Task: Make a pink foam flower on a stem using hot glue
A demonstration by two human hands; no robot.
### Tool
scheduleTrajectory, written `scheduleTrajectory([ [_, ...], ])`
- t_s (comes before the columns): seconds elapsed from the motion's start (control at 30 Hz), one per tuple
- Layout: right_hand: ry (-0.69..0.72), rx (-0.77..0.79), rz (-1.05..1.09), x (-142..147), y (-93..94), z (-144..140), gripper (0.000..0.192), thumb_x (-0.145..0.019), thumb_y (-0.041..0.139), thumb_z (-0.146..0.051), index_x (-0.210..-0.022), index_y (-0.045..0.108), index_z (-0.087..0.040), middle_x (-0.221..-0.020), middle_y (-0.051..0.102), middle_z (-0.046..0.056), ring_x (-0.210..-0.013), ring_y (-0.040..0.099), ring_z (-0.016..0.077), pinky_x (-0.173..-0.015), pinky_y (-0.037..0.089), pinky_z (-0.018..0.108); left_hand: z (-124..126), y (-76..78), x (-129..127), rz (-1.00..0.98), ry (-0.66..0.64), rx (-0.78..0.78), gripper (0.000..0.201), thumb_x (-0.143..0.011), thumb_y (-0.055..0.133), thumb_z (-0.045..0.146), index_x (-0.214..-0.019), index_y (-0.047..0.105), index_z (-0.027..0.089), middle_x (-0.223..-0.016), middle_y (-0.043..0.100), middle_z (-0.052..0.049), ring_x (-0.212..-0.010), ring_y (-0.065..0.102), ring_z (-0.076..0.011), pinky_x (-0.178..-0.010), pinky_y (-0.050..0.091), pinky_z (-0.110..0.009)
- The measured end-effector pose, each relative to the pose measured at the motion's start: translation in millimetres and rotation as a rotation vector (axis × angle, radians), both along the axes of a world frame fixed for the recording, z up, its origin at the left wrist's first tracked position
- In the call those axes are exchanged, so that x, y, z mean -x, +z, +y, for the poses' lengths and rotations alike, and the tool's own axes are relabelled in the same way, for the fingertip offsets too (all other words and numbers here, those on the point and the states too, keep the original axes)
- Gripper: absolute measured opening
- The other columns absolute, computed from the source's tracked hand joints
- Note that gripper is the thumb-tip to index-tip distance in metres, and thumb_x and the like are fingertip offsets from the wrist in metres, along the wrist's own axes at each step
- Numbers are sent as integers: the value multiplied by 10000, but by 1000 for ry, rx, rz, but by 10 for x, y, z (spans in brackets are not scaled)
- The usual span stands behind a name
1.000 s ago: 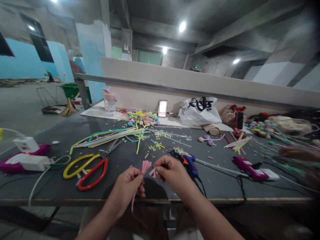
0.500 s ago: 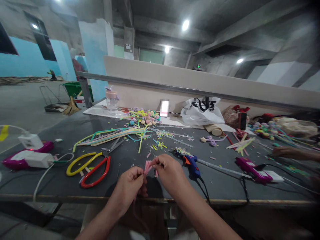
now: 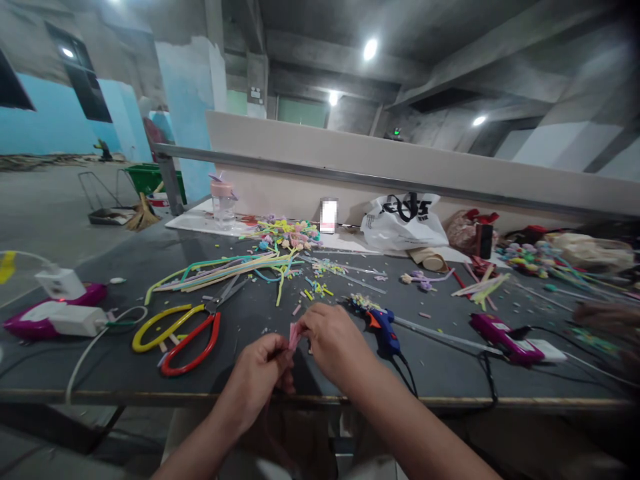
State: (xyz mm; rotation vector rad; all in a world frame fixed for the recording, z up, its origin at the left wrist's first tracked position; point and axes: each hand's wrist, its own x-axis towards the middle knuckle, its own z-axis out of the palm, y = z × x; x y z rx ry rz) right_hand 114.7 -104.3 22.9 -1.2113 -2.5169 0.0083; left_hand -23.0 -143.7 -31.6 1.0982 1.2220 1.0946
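Near the table's front edge, my left hand [image 3: 265, 370] is closed around the lower part of a small bundle of pink pipe cleaners [image 3: 293, 333]. The fingertips of my right hand [image 3: 327, 340] pinch the bundle's upper end. My fingers hide much of it, and a thin strand hangs below my left hand. To the left lie scissors [image 3: 216, 340] with one yellow and one red handle. A blue glue gun [image 3: 385, 327] rests to the right of my right hand, its nozzle among small scraps.
Pastel pipe cleaners [image 3: 225, 270] lie behind the scissors, before a pile of colourful pieces [image 3: 287, 233]. Purple power strips [image 3: 30, 320] with cables sit at both sides. A bottle [image 3: 223, 203] and white bag [image 3: 405, 223] stand at the back. A co-worker's blurred hand [image 3: 605, 317] is far right.
My right hand has shifted slightly left and up, its fingers now covering more of the pink bundle's top. My left hand stays nearly still. The co-worker's hand has moved right.
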Motion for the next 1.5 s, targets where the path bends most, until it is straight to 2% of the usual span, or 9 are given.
scheduleTrajectory([
  [0.17, 71, -32, -10, 16, 29, 12, 183, -759, 483, -39, -749, 598, -180, -791, 619, 29, -765, 531, 158, -669, 311, 270, -12, 12, -4, -20, 0, -13, 116, -725, 515, 241, -639, 518, 164, -481, 512, 58, -426, 508, -98, -435, 418, -197],
  [0.53, 61, 22, 117, 7, -64, 35, 188, -745, 495, -23, -832, 557, -178, -837, 624, 33, -813, 539, 176, -724, 352, 290, 4, -26, -6, 10, 12, -4, 79, -721, 511, 212, -665, 530, 161, -466, 519, 57, -419, 512, -94, -427, 404, -183],
  [0.6, 50, 48, 233, -13, -76, 41, 214, -750, 489, -30, -883, 553, -184, -863, 620, 34, -812, 542, 172, -719, 370, 286, -3, -8, -7, 13, 26, -6, 81, -716, 512, 216, -658, 525, 162, -469, 519, 56, -424, 512, -95, -425, 402, -181],
  [0.7, -27, 88, 526, -57, -88, 32, 209, -770, 463, -72, -933, 539, -180, -873, 598, 43, -782, 546, 160, -686, 406, 266, -5, 5, -2, -15, 22, -5, 86, -714, 500, 220, -648, 510, 166, -469, 516, 54, -428, 513, -100, -436, 417, -193],
  [0.77, -108, 142, 705, -86, -116, 8, 156, -786, 450, -122, -907, 533, -174, -804, 577, 31, -697, 546, 148, -625, 423, 250, -1, 4, 3, -32, 8, -9, 94, -718, 503, 238, -655, 507, 169, -466, 518, 54, -426, 515, -104, -449, 428, -205],
  [0.83, -174, 211, 796, -105, -164, -26, 109, -783, 460, -158, -859, 537, -172, -719, 550, 7, -601, 529, 134, -559, 419, 236, -1, 0, 8, -32, -2, -25, 118, -728, 513, 270, -668, 507, 169, -469, 521, 52, -426, 517, -105, -461, 432, -211],
  [0.9, -205, 241, 805, -107, -220, -63, 87, -765, 484, -165, -818, 553, -171, -672, 536, -7, -558, 515, 126, -527, 408, 228, -5, -7, 9, -26, -7, -36, 141, -740, 514, 293, -673, 504, 170, -465, 512, 55, -417, 506, -99, -458, 421, -206],
  [1.13, -173, 114, 712, -26, -289, -119, 107, -726, 542, -121, -711, 626, -186, -672, 566, 6, -623, 527, 137, -560, 397, 228, 2, -60, 8, 0, 10, -9, 126, -729, 515, 297, -692, 510, 177, -419, 417, 90, -340, 343, -54, -346, 251, -149],
  [1.5, -126, 54, 680, 10, -317, -76, 144, -707, 532, -71, -669, 617, -181, -671, 585, 9, -647, 547, 139, -599, 408, 230, -2, -38, -1, -21, 10, -22, 93, -692, 514, 259, -667, 498, 170, -413, 364, 100, -364, 294, -48, -367, 205, -160],
])
